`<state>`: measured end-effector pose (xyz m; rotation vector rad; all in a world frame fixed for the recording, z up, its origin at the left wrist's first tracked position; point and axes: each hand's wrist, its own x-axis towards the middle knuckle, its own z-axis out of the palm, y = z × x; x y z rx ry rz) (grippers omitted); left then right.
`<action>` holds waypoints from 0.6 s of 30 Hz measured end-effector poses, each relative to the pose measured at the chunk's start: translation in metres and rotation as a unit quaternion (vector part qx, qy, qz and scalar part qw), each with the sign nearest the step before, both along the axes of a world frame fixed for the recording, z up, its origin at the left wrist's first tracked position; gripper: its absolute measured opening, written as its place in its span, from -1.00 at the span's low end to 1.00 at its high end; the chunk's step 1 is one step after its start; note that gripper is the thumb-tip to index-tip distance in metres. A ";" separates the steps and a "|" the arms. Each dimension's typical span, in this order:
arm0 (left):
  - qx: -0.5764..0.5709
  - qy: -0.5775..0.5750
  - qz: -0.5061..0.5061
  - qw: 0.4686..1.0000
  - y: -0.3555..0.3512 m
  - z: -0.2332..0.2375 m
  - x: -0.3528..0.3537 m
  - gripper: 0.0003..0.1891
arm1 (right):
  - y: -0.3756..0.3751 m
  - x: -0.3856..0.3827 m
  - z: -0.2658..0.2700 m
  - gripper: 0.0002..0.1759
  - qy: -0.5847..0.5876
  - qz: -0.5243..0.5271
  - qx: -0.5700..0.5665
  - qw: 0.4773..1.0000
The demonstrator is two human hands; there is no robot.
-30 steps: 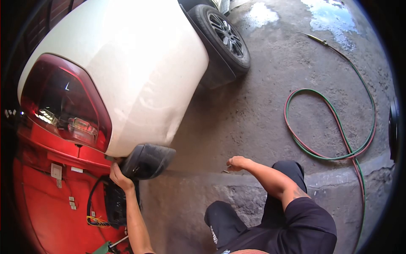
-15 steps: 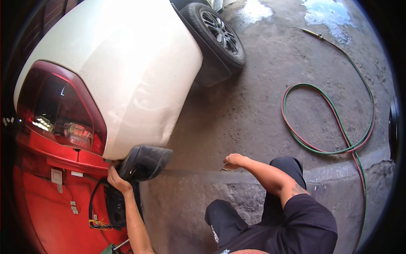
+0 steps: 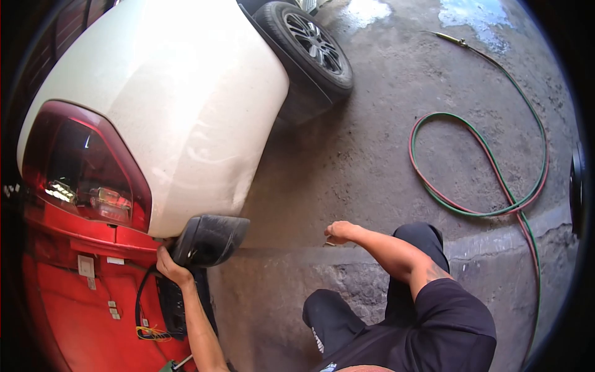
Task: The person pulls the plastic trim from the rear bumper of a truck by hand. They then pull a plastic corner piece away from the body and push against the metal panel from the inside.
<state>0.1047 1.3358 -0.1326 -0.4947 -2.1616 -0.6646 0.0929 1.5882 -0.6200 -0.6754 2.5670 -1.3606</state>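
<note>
My left hand (image 3: 173, 265) is at the rear corner of a white car (image 3: 204, 111), just under its red tail light (image 3: 87, 170). Its fingers close at the inner edge of a black plastic bumper corner (image 3: 211, 240), where the fingertips are partly hidden. To the right, my right hand (image 3: 341, 232) hangs above the floor with its fingers curled together. A small, pale, thin piece shows under those fingers, too small to name.
A red and green twin hose (image 3: 434, 197) loops on the concrete floor, ending in a brass torch (image 3: 451, 38). The car's wheel (image 3: 313, 43) stands at the top. Yellow wires (image 3: 152, 333) hang by the red panel (image 3: 68, 310). A ledge crosses the floor before my knees.
The view has shifted slightly. My right hand is turned a little, its fingers pointing lower. My left hand stays at the bumper corner.
</note>
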 end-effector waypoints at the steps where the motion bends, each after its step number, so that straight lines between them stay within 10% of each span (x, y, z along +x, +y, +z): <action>1: -0.001 -0.001 0.000 1.000 -0.001 0.000 0.000 -0.54 | 0.000 0.000 0.000 -0.67 -0.004 -0.002 -0.008 1.000; 18: -0.008 -0.019 0.015 1.000 -0.009 0.001 -0.003 -0.50 | -0.003 -0.004 0.002 -0.69 0.006 -0.016 0.032 0.999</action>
